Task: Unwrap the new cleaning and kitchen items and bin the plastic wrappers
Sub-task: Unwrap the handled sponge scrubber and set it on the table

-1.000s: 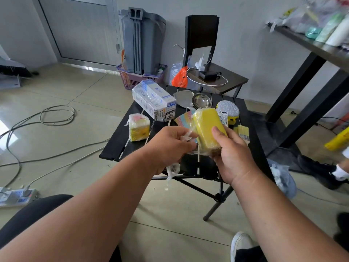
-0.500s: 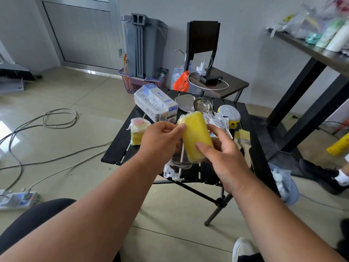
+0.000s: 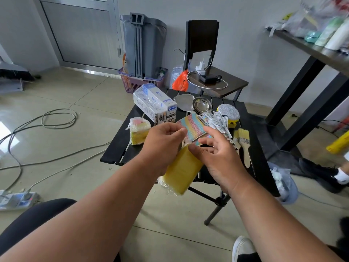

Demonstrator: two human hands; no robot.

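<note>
A yellow sponge (image 3: 182, 171) in clear plastic wrap hangs tilted over the near edge of the black folding table (image 3: 256, 157). My left hand (image 3: 162, 146) grips its top end from the left. My right hand (image 3: 219, 157) is just to the right with its fingers loosely spread; its thumb touches the top of the sponge where the wrap bunches. A second wrapped sponge pack (image 3: 138, 133), pink and yellow, lies on the table's left side. A small grey bin (image 3: 290, 191) lined with a bag and holding crumpled plastic stands on the floor at the table's right.
The table also holds a white box (image 3: 154, 106), a steel ladle (image 3: 203, 105), a spatula (image 3: 184, 101), a silver scrubber (image 3: 228, 110), a striped cloth (image 3: 192, 127) and paint brushes (image 3: 243, 137). Cables and a power strip (image 3: 17, 200) lie on the floor at left. A chair (image 3: 217, 82) stands behind.
The sponge has swung from upright between both hands down to hang below my left hand. My right hand has let go of its side and moved to its top end.
</note>
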